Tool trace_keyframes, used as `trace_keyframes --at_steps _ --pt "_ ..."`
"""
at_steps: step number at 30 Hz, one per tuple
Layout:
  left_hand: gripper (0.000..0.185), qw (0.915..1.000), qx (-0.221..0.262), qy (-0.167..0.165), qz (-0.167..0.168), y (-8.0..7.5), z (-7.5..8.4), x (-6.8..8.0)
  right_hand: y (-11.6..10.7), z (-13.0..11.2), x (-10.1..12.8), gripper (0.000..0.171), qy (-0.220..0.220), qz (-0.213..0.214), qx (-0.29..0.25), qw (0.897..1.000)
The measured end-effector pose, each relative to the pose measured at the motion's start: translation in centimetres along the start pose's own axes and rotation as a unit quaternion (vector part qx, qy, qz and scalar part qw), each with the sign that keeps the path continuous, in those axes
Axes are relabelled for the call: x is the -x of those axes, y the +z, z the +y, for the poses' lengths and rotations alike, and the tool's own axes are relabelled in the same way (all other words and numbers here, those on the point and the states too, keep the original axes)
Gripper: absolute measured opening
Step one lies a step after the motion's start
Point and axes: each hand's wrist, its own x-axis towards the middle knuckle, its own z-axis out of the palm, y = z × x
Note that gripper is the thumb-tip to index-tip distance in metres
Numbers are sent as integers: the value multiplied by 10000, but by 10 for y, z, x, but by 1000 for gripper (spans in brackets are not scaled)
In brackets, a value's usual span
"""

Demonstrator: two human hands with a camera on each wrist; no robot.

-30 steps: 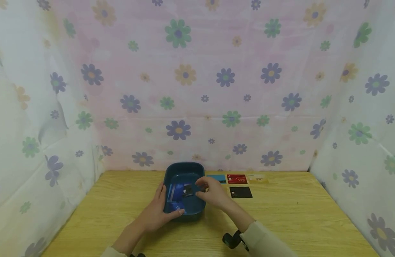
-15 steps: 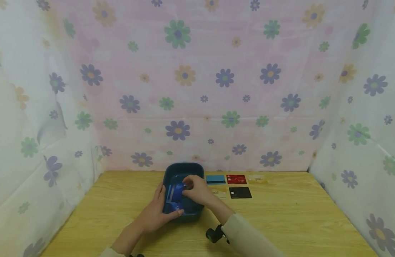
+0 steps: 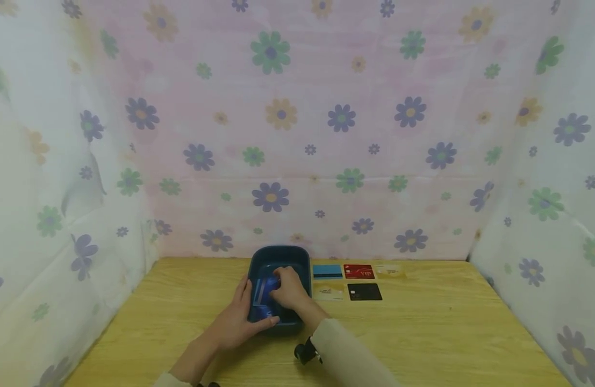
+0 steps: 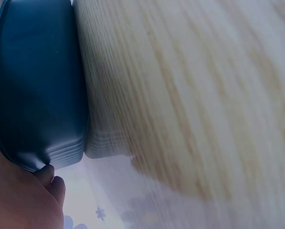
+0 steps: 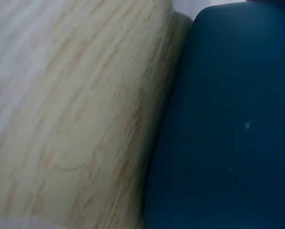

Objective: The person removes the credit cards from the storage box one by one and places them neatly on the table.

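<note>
A deep dark-blue plastic box [image 3: 280,251] stands on the table in the head view. My left hand [image 3: 235,318] grips it at the near left, thumb over the front rim and fingers along the outer side. In the left wrist view, that hand's curled fingers [image 4: 56,186] show by the box wall [image 4: 42,90]. Inside the box lie a blue card [image 3: 262,291] and another blue card [image 3: 264,312] nearer the front. My right hand [image 3: 291,291] reaches down into the box, fingertips bent at the blue card's right edge. I cannot tell whether it pinches a card; a small black card there is hidden.
Right of the box lie a light-blue striped card [image 3: 328,271], a red VIP card [image 3: 359,271], a pale gold card [image 3: 390,271], another gold card [image 3: 329,292] and a black card [image 3: 365,292]. Flowered cloth [image 3: 307,123] surrounds the wooden table [image 3: 423,338].
My right hand has moved left from the box's right rim down to the cards inside, covering the small black card. The gold card beside the box has come into view. The left hand stays put.
</note>
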Motion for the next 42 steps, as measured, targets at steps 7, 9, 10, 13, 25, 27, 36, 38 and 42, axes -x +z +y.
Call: trace_keyframes --at_steps 7,9,10,13,25,27,36,38,42 --pt "124 10000 4 -33 2 2 0 0 9 6 -5 62 244 -213 386 9987" --pt "124 10000 -8 -38 22 2 0 0 12 7 -6 65 238 -343 470 9980" --pt "124 10000 -23 -41 20 2 -1 1 13 8 -6 66 239 -403 522 9975" --pt "125 10000 -31 -63 -2 3 -2 2 15 10 -6 67 249 -489 560 9969" --pt "124 10000 -26 -37 -56 2 0 -1 8 5 -3 78 685 -232 344 9968" --pt "124 10000 -14 -47 -65 2 0 0 8 5 -2 78 801 -232 252 9962" --pt "123 9999 70 -59 -40 1 2 1 10 5 -3 72 927 7 184 9955" --pt "123 10000 56 -60 -17 0 3 1 10 6 -4 66 868 95 168 9960" --pt "124 10000 6 -69 8 -1 2 1 11 8 -6 55 760 244 19 9968"
